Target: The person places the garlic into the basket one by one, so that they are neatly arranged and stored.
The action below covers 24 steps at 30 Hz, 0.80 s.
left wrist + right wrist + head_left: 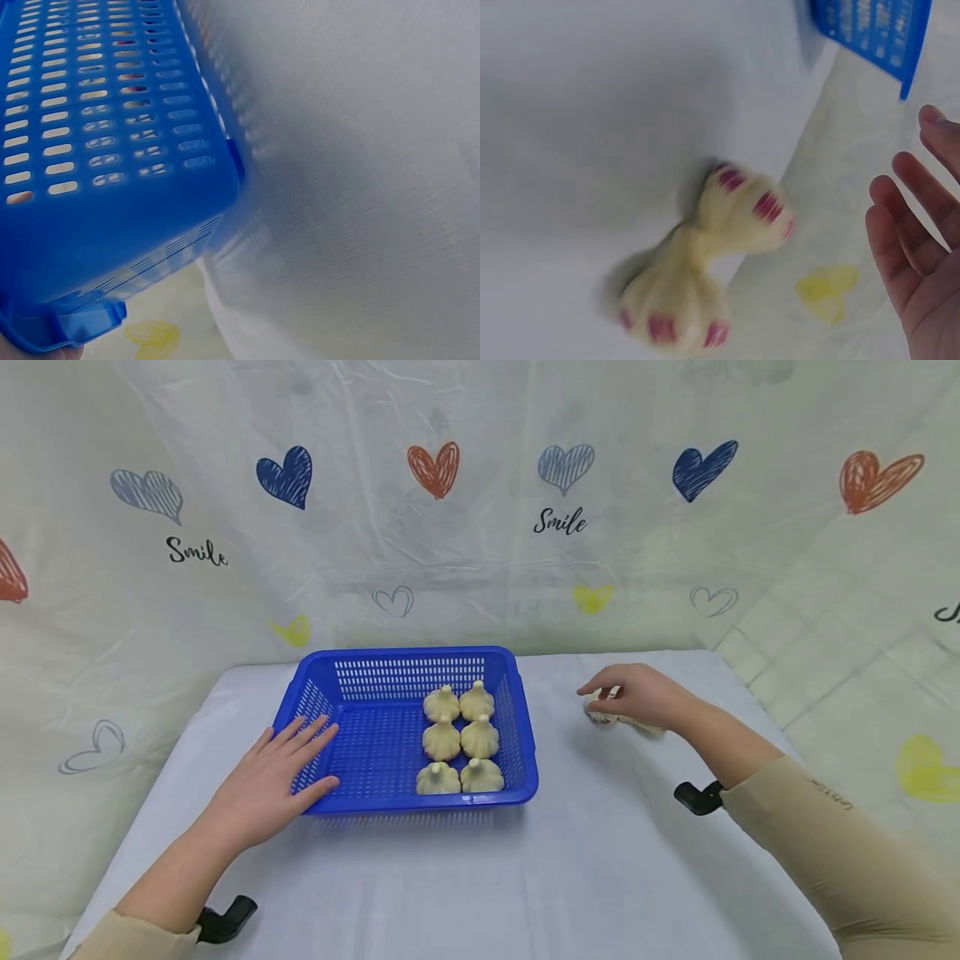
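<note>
A blue plastic basket (420, 805) with slotted walls stands on the table, several garlic bulbs (480, 739) in rows along its right side. Straight, spread fingers of my left hand (258, 797) rest over the basket's left rim. To the right of the basket, my right hand (647, 695) hovers above the table, holding nothing, its fingers slightly bent. Beneath it lie two garlic bulbs, largely hidden by the hand in the head view. The right wrist view shows one bulb (746, 210) and another bulb (676, 304), purple-patched, their stem ends together, apart from the fingers.
A white cloth (420, 885) covers the table. Behind it hangs a pale curtain (480, 543) printed with hearts and the word "Smile". Black bands (699, 797) sit at both wrists, below beige sleeves (840, 835).
</note>
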Each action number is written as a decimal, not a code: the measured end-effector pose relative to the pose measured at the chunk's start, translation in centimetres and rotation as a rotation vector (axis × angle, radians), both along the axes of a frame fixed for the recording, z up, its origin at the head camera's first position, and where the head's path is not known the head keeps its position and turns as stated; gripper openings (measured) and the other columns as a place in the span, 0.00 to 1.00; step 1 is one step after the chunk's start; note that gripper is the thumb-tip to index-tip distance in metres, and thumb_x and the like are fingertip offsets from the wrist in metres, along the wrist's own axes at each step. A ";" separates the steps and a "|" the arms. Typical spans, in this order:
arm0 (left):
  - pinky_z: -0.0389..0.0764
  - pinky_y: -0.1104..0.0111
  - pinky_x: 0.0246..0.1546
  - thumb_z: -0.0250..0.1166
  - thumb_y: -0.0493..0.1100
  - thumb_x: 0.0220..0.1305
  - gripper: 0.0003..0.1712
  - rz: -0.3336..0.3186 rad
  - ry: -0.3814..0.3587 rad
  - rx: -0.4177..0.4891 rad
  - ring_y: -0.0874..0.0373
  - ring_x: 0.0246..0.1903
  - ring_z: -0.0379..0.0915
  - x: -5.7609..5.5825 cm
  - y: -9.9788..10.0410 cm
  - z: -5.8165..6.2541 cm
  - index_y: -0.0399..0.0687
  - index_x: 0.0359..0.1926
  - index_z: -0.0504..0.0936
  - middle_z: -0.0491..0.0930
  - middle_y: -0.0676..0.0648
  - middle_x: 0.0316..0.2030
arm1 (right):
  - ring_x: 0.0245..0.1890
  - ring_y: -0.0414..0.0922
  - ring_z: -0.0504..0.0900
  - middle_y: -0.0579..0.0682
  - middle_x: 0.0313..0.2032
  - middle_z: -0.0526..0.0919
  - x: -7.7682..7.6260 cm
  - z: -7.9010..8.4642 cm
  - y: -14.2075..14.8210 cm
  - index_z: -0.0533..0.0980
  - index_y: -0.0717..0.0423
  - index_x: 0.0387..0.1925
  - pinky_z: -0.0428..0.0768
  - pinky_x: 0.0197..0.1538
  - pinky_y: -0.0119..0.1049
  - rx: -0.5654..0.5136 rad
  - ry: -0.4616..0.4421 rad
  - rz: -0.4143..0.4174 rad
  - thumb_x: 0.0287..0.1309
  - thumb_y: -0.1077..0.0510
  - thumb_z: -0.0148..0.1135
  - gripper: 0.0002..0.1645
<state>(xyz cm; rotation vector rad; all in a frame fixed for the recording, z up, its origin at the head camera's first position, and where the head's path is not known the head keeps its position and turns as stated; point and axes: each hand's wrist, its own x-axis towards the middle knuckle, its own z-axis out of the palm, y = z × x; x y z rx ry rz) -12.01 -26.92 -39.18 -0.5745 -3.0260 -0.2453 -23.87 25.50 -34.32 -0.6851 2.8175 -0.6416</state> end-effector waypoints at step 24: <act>0.38 0.44 0.74 0.47 0.73 0.68 0.46 0.003 0.006 -0.004 0.39 0.75 0.43 0.0 0.1 0.1 0.55 0.78 0.54 0.52 0.45 0.77 | 0.61 0.62 0.71 0.60 0.57 0.78 -1.8 -2.7 5.9 0.82 0.54 0.54 0.69 0.62 0.62 0.199 -0.031 -0.107 0.58 0.50 0.70 0.23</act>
